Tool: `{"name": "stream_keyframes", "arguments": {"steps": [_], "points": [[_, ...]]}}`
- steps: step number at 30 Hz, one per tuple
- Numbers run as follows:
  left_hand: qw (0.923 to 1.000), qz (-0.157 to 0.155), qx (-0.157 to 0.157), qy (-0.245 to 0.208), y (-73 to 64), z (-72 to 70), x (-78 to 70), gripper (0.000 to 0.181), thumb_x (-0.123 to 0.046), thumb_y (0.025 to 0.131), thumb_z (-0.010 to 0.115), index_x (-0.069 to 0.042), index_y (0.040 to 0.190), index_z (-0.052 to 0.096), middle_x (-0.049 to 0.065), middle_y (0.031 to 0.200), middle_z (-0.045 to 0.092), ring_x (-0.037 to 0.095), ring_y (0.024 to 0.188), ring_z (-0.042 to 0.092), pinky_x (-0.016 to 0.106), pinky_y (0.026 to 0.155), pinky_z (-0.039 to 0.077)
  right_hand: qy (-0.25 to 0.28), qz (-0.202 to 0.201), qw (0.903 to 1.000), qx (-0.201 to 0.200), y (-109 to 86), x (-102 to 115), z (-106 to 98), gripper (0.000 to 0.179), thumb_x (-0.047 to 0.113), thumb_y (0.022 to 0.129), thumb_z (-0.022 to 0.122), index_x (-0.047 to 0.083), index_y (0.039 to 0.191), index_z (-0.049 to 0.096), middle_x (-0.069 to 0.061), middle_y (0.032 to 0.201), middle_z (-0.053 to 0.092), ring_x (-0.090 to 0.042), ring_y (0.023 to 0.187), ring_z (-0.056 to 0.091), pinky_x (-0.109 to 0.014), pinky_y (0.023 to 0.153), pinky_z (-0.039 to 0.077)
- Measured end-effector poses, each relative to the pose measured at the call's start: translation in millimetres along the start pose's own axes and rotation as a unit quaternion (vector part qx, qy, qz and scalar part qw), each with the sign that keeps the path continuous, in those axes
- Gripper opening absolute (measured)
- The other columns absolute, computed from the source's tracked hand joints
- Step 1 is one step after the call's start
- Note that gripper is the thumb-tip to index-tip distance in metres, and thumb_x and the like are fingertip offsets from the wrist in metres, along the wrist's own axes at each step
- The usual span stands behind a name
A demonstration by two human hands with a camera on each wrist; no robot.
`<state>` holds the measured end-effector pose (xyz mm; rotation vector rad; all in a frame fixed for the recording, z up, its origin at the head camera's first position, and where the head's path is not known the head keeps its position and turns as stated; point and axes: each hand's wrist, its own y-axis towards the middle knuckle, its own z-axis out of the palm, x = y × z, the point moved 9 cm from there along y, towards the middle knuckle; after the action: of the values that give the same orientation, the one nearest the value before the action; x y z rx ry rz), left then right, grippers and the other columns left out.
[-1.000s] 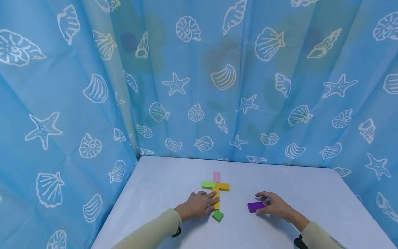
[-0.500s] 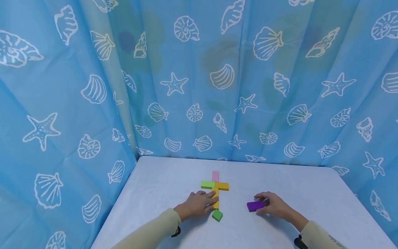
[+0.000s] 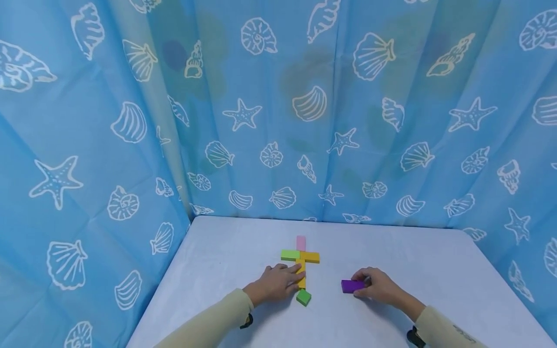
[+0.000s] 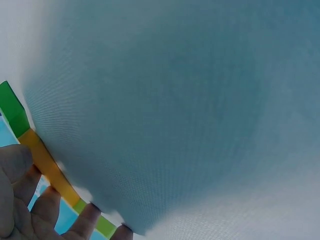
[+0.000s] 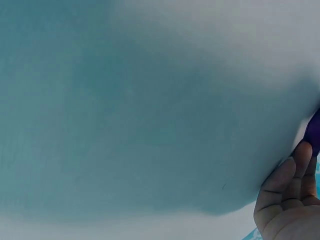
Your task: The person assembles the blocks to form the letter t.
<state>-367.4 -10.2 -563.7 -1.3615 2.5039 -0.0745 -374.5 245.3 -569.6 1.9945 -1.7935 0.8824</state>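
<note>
In the head view my left hand (image 3: 274, 283) rests its fingertips on an upright-running yellow block (image 3: 301, 280). Its fingers are spread in the left wrist view, with the thumb beside that yellow block (image 4: 47, 165). Touching or close to its near end is a green block (image 3: 303, 297), turned at an angle. A light green block (image 3: 289, 254) and an orange-yellow block (image 3: 310, 257) form a crossbar at the far end, with a pink block (image 3: 301, 243) beyond. To the right, my right hand (image 3: 379, 286) pinches a purple block (image 3: 351, 286) between thumb and fingers. Only the purple block's edge (image 5: 313, 132) shows in the right wrist view.
The blocks lie on a table covered with a white cloth (image 3: 235, 251). A blue curtain with white shell and starfish prints (image 3: 278, 121) hangs behind the table and along its left side.
My right hand has closed its fingers on the purple block and moved slightly left with it. The left hand stays on the yellow block.
</note>
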Motion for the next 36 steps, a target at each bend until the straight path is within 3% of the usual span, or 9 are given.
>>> {"name": "stream_keyframes", "arguments": {"steps": [8, 16, 25, 36], "points": [[1.0, 0.003, 0.003, 0.003, 0.6, 1.2, -0.4, 0.048, -0.045, 0.102, 0.048, -0.039, 0.149, 0.041, -0.016, 0.159, 0.032, 0.028, 0.141, 0.041, 0.065, 0.108, 0.036, 0.008, 0.006, 0.9999, 0.003, -1.0, -2.4, -1.2, 0.036, 0.02, 0.077, 0.084, 0.009, 0.108, 0.07, -0.002, 0.1, 0.066, -0.018, 0.092, 0.06, -0.041, 0.084, 0.054], [1.0, 0.001, 0.002, 0.004, 2.6, 2.4, 1.8, 0.048, -0.045, 0.102, 0.048, -0.04, 0.149, 0.04, -0.017, 0.159, 0.032, 0.027, 0.141, 0.041, 0.064, 0.108, 0.036, 0.022, 0.011, 0.9997, -0.003, 1.1, -5.1, -2.2, 0.021, 0.015, 0.082, 0.079, 0.01, 0.101, 0.072, -0.001, 0.094, 0.067, -0.016, 0.089, 0.061, -0.038, 0.081, 0.055], [0.9999, -0.008, 0.012, 0.001, 4.4, 4.1, 1.5, 0.048, -0.047, 0.101, 0.048, -0.042, 0.149, 0.04, -0.018, 0.159, 0.032, 0.028, 0.141, 0.041, 0.066, 0.108, 0.035, 0.02, -0.003, 0.9998, -0.002, 0.4, 5.1, 5.5, 0.019, 0.012, 0.08, 0.08, 0.011, 0.098, 0.073, 0.001, 0.092, 0.066, -0.014, 0.087, 0.059, -0.037, 0.08, 0.054], [1.0, -0.006, -0.001, 0.005, 3.8, 4.7, 2.4, 0.048, -0.047, 0.102, 0.048, -0.042, 0.148, 0.04, -0.017, 0.159, 0.032, 0.028, 0.14, 0.042, 0.066, 0.108, 0.036, 0.014, 0.017, 0.9996, -0.018, -4.0, 12.7, 5.5, 0.016, 0.011, 0.085, 0.075, 0.009, 0.101, 0.072, 0.0, 0.089, 0.066, -0.014, 0.084, 0.06, -0.034, 0.075, 0.054]]}}
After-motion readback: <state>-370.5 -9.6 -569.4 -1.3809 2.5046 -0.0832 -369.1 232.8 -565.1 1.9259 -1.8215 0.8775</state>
